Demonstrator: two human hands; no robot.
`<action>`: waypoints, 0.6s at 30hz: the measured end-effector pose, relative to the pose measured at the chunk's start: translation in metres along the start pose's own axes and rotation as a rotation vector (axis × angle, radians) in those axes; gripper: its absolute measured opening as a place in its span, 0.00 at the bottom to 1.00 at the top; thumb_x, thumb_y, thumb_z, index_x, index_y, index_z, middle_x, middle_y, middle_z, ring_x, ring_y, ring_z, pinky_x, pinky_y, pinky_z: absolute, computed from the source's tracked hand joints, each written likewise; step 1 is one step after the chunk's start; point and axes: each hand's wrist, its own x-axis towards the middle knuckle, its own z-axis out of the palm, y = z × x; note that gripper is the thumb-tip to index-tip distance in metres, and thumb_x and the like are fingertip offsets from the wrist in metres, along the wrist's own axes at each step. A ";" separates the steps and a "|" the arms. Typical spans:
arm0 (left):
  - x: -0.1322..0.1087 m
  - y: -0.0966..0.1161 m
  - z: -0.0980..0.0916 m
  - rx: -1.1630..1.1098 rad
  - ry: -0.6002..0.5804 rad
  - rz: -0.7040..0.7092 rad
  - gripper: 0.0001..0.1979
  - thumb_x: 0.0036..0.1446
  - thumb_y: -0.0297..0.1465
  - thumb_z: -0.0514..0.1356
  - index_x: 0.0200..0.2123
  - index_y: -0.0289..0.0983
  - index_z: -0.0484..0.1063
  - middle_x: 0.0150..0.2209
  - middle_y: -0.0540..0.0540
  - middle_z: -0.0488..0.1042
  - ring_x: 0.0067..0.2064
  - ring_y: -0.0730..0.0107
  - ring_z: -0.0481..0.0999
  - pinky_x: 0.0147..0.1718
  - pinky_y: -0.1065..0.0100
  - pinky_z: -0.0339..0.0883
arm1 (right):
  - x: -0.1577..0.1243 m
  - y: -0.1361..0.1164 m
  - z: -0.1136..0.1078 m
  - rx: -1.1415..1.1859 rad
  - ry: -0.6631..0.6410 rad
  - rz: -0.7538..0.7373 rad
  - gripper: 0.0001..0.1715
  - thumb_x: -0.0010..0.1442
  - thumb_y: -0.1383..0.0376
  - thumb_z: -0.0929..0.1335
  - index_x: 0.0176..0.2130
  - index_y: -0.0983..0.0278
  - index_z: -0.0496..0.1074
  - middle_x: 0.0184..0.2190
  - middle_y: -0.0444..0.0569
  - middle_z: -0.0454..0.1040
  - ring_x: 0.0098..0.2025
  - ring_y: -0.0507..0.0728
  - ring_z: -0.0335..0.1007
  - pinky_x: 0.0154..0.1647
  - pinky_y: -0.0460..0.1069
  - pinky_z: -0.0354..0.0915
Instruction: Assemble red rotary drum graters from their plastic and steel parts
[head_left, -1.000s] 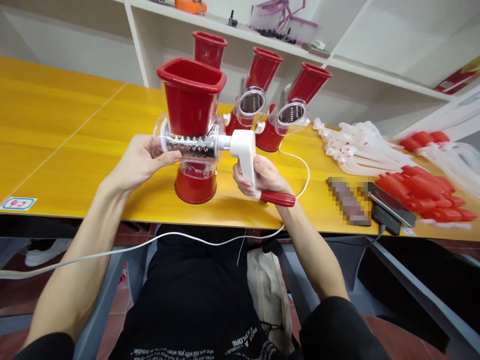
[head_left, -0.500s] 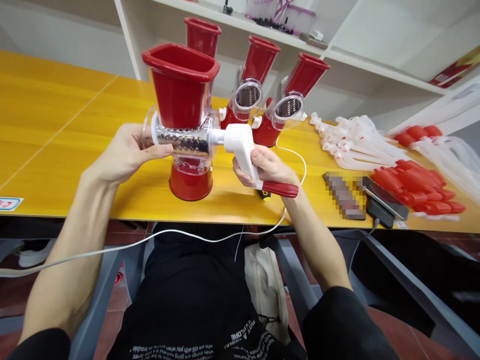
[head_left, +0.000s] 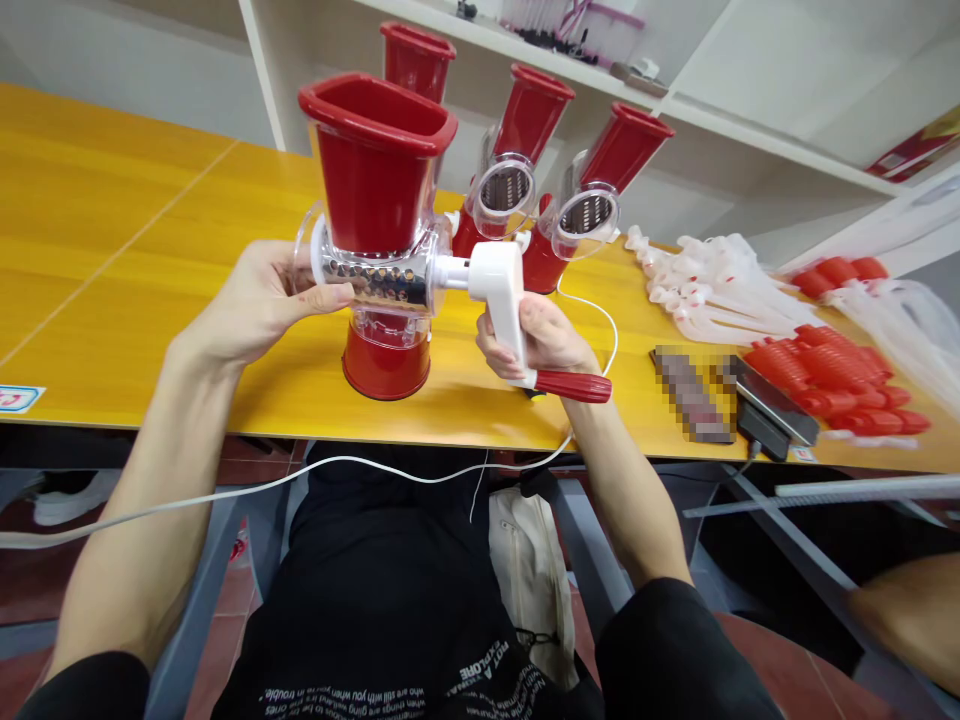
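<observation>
A rotary grater (head_left: 379, 190) with a red hopper, a clear housing and a red base stands upright at the front of the table. My left hand (head_left: 274, 285) is closed around the left end of its clear housing, the thumb lying along the front. Inside the housing a perforated metal grating drum (head_left: 375, 282) shows. My right hand (head_left: 540, 335) grips the white crank handle (head_left: 504, 300) by its arm; the red knob (head_left: 574, 386) points right. A white shaft runs between crank and housing. How far it sits in the drum is hidden.
Behind stand several similar red graters (head_left: 517, 130). To the right lie plastic-wrapped white parts (head_left: 712, 275), red ribbed parts (head_left: 832, 370) and a dark phone (head_left: 772, 395). A white cable (head_left: 300, 482) crosses the table's front edge. Another person's arm (head_left: 911, 610) is at the lower right.
My right hand and the crank have shifted slightly right, with more of the white shaft showing beside the housing. Another person's arm and a pale bar have come into view at the right.
</observation>
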 end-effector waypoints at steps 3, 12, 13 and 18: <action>0.000 0.000 0.001 0.003 0.008 -0.010 0.18 0.48 0.41 0.77 0.37 0.35 0.82 0.36 0.46 0.82 0.42 0.57 0.83 0.52 0.47 0.76 | 0.000 0.002 0.000 0.012 -0.002 0.024 0.28 0.67 0.44 0.64 0.40 0.66 0.57 0.23 0.39 0.61 0.18 0.43 0.56 0.15 0.39 0.57; -0.001 0.001 0.002 -0.010 -0.020 0.004 0.18 0.50 0.39 0.76 0.42 0.36 0.82 0.38 0.46 0.83 0.43 0.60 0.83 0.52 0.51 0.77 | 0.006 0.009 0.008 0.046 -0.068 -0.082 0.22 0.71 0.49 0.61 0.42 0.68 0.61 0.25 0.41 0.61 0.20 0.43 0.57 0.19 0.39 0.59; 0.000 0.001 0.002 -0.011 -0.025 0.005 0.18 0.51 0.39 0.76 0.42 0.36 0.82 0.38 0.46 0.83 0.43 0.60 0.83 0.51 0.51 0.77 | 0.007 0.009 0.008 0.038 -0.055 -0.073 0.23 0.71 0.49 0.62 0.42 0.68 0.61 0.24 0.41 0.61 0.20 0.43 0.57 0.19 0.39 0.59; 0.000 0.002 0.001 -0.013 -0.024 0.003 0.17 0.50 0.39 0.76 0.39 0.35 0.82 0.37 0.46 0.83 0.42 0.60 0.84 0.49 0.54 0.78 | 0.006 0.011 0.003 0.041 -0.031 -0.057 0.23 0.69 0.48 0.63 0.43 0.67 0.60 0.24 0.41 0.61 0.21 0.43 0.57 0.19 0.39 0.59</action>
